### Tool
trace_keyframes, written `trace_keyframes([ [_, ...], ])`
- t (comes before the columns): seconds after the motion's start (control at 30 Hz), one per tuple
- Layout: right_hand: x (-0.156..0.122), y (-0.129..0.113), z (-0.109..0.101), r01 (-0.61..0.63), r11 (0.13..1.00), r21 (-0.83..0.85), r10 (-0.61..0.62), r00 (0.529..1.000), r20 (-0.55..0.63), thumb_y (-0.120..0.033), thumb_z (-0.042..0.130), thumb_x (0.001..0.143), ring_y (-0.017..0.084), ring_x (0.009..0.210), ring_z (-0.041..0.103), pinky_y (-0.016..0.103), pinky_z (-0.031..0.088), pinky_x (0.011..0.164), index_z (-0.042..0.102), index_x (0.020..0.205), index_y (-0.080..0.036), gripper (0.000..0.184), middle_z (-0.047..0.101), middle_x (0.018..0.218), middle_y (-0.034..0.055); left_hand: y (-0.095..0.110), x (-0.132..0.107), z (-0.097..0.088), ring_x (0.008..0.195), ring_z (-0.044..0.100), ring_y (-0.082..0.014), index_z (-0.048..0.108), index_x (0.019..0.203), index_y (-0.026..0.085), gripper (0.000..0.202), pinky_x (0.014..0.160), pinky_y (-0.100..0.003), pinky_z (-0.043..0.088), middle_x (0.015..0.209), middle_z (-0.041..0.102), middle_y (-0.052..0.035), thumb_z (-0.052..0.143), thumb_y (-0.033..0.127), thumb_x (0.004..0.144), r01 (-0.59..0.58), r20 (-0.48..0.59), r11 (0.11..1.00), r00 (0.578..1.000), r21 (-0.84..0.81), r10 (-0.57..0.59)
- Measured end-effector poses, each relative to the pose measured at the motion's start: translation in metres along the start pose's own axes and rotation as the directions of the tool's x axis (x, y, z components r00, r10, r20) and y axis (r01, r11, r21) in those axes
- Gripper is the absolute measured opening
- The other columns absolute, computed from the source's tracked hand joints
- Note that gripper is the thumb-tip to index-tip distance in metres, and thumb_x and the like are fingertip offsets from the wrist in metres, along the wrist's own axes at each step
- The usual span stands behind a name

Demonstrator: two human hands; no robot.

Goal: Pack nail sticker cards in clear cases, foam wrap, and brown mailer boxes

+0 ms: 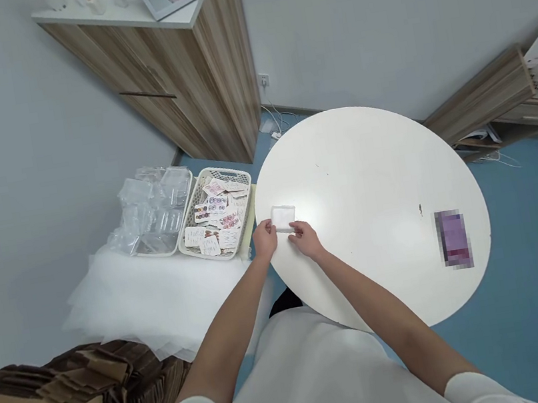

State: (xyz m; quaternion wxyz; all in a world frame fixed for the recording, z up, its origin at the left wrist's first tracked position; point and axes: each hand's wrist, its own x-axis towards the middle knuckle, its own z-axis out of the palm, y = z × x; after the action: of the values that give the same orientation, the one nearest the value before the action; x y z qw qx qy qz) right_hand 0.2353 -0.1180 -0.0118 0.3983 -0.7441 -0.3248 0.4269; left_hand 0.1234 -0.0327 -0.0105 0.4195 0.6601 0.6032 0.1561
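A small, flat, whitish clear plastic box is held between both hands over the left edge of the round white table. My left hand pinches its left side. At its lower right corner, the fingers of my right hand close on the box too. What lies inside the box is too pale to make out. Just left of my left hand stands a white basket filled with printed cards, some bearing coloured nail-like pieces.
Another basket is heaped with clear plastic boxes. White foam sheets lie in front of it, with folded cardboard stacked below. A blurred purple item rests on the table's right. A wooden cabinet stands behind.
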Motion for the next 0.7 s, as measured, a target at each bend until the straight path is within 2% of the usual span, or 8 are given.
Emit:
trace_keyframes([
  [0.1, 0.018, -0.010, 0.012, -0.004, 0.999, 0.035, 0.004, 1.000, -0.012, -0.022, 0.054, 0.066, 0.016, 0.096, 0.052, 0.032, 0.044, 0.085, 0.050, 0.109, -0.021, 0.044, 0.045, 0.116, 0.0062, 0.000, 0.019, -0.007, 0.083, 0.060, -0.0163, 0.056, 0.103, 0.014, 0.029, 0.080, -0.030, 0.045, 0.097, 0.063, -0.0091, 0.051, 0.020, 0.075, -0.004, -0.019, 0.999, 1.000, -0.048, 0.003],
  [0.23, 0.028, -0.016, 0.018, -0.001, 0.997, 0.079, 0.004, 1.000, -0.028, -0.022, 0.055, 0.065, 0.017, 0.102, 0.050, 0.033, 0.042, 0.089, 0.048, 0.111, -0.020, 0.047, 0.044, 0.120, 0.0071, -0.004, 0.025, -0.006, 0.090, 0.057, -0.0170, 0.052, 0.108, 0.014, 0.036, 0.078, -0.030, 0.046, 0.105, 0.059, -0.0099, 0.054, 0.020, 0.073, -0.017, -0.006, 0.990, 1.000, -0.142, 0.016],
  [0.33, 0.025, -0.018, 0.017, -0.018, 0.995, 0.101, 0.019, 1.000, -0.012, -0.024, 0.056, 0.065, 0.018, 0.107, 0.047, 0.034, 0.040, 0.092, 0.046, 0.114, -0.023, 0.050, 0.042, 0.123, 0.0066, -0.006, 0.021, -0.003, 0.095, 0.054, -0.0177, 0.047, 0.114, 0.016, 0.044, 0.079, -0.030, 0.046, 0.113, 0.054, -0.0107, 0.055, 0.020, 0.072, -0.014, 0.013, 0.975, 1.000, -0.222, 0.018],
  [0.53, 0.010, -0.020, 0.010, -0.010, 0.995, 0.100, 0.010, 1.000, 0.000, -0.026, 0.057, 0.066, 0.020, 0.121, 0.035, 0.036, 0.038, 0.094, 0.044, 0.116, -0.027, 0.051, 0.023, 0.138, 0.0055, -0.007, 0.009, -0.002, 0.111, 0.044, -0.0190, 0.029, 0.126, 0.020, 0.062, 0.086, -0.031, 0.042, 0.131, 0.035, -0.0121, 0.058, 0.029, 0.071, -0.003, -0.012, 0.960, 1.000, -0.282, -0.001],
  [0.7, -0.016, -0.011, -0.001, -0.036, 0.994, 0.101, 0.034, 0.999, 0.022, -0.026, 0.057, 0.066, 0.020, 0.117, 0.039, 0.035, 0.042, 0.089, 0.045, 0.114, -0.026, 0.049, 0.030, 0.134, 0.0064, -0.015, -0.017, 0.001, 0.115, 0.040, -0.0206, 0.031, 0.125, 0.021, 0.059, 0.089, -0.033, 0.040, 0.129, 0.036, -0.0114, 0.056, 0.030, 0.072, 0.026, -0.032, 0.976, 0.999, -0.216, -0.033],
])
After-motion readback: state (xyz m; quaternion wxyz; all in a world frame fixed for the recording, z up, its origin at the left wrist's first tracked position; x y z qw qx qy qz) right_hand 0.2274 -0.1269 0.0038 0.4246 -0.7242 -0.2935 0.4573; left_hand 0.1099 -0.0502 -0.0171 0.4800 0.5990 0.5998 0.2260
